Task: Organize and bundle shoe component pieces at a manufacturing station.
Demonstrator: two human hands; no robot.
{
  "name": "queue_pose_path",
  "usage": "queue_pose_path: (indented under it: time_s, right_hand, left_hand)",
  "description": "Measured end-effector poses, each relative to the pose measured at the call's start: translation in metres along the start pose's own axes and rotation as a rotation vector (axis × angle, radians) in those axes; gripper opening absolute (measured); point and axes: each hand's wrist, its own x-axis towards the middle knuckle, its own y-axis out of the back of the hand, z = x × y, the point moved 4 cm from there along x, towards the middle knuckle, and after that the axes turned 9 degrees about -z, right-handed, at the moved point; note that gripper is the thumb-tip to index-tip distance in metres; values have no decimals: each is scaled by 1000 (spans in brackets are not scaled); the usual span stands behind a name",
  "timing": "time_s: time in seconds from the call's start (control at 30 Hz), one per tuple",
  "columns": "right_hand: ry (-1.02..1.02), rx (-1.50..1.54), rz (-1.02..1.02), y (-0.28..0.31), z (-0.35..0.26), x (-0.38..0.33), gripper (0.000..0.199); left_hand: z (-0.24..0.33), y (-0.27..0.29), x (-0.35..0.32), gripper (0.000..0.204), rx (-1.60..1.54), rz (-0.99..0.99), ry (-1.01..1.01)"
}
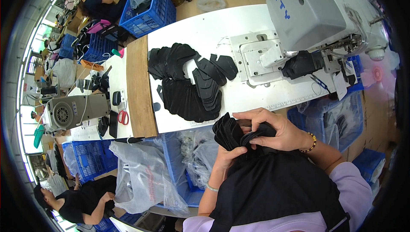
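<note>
A worker holds a bundle of black pieces (227,133) in both hands, just off the near edge of a white worktable (250,18), where similar black stacks (188,97) lie farther left. The pieces look light, flexible and hardly fragile, though likely to slip and fan; a pinch across the layered edges seems the surest hold. The left hand (229,154), forearm rising from the near side, cups the bundle from below, thumb across it, fingers mostly hidden. The right hand (276,132) reaches leftward, half curled, pinching the bundle's right part.
</note>
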Motion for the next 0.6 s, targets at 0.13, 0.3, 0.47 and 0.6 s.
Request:
queue_pose_path:
  time_s: [0.13,0.3,0.47,0.6]
  right_hand:
    - [17,-201,-22,1,-1,0,33]
    - [211,-422,-6,5,-5,5,34]
    - [173,-406,-43,9,-7,8,32]
    - [168,-53,-61,10,5,4,37]
  left_hand:
    - [0,1,0,61,2,1,15]
    - [3,-3,2,59,-27,-4,14]
    - [3,-6,2,59,-44,44,9]
    - [3,-3,3,60,19,27,62]
